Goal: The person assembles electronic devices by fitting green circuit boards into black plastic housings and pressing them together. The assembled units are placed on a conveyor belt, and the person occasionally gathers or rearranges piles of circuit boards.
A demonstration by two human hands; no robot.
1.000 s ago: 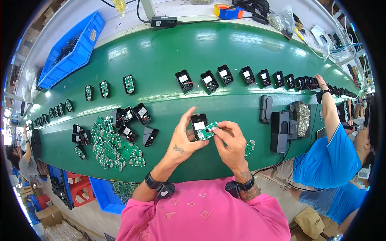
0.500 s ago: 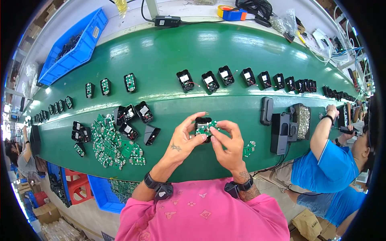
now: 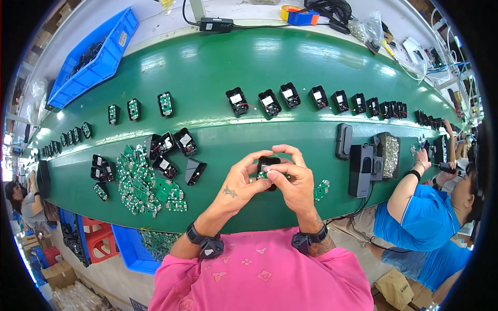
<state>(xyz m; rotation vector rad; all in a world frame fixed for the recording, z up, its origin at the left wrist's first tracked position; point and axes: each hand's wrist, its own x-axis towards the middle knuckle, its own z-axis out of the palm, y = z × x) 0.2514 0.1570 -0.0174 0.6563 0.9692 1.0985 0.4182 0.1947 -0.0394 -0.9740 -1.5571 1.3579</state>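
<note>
In front of me, a small black plastic housing (image 3: 266, 161) is held with its open side up, its lower part hidden by my fingers. My left hand (image 3: 238, 183) is closed round its left side. Over the opening sits a green circuit board (image 3: 262, 175), pinched by my right hand (image 3: 296, 184), whose thumb and fingers cover most of it. Whether the board is inside the housing or just above it, I cannot tell. Left of my hands lies a heap of circuit boards (image 3: 136, 181), with several black housings (image 3: 185, 141) around it. One loose circuit board (image 3: 321, 190) lies right of my right hand.
Rows of housings (image 3: 270, 103) line the far part of the green bench (image 3: 218, 62). To the right stand a grey-black device (image 3: 360, 171) and a tray of small metal parts (image 3: 392, 158). A blue crate (image 3: 96, 65) is at far left. A co-worker (image 3: 415, 217) sits at right.
The circuit board has gone from raised and tilted over the housing to lower and more covered by my right fingers. My right hand has closed in over the housing.
</note>
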